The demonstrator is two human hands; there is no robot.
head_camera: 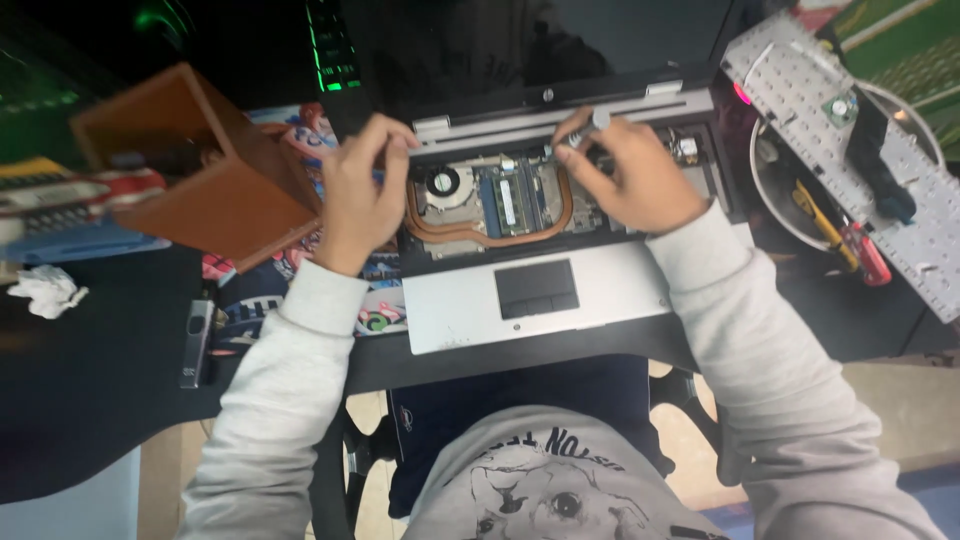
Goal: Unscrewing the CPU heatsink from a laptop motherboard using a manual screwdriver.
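Observation:
A silver laptop (450, 310) lies open on the black desk with its keyboard removed, showing a fan (443, 182), a copper heat pipe (470, 232) and memory modules (510, 200). My right hand (630, 175) grips a screwdriver with a silver cap (590, 125), tip down over the upper right of the exposed board. My left hand (360, 185) rests at the laptop's left edge, fingers curled near the hinge; whether it holds anything is unclear.
The removed grey keyboard (860, 140) lies slanted over a round metal bowl (775, 195) holding red and yellow tools at right. A brown box (215, 190) stands tilted at left. A crumpled white tissue (45, 290) and a small grey device (195, 345) lie on the desk.

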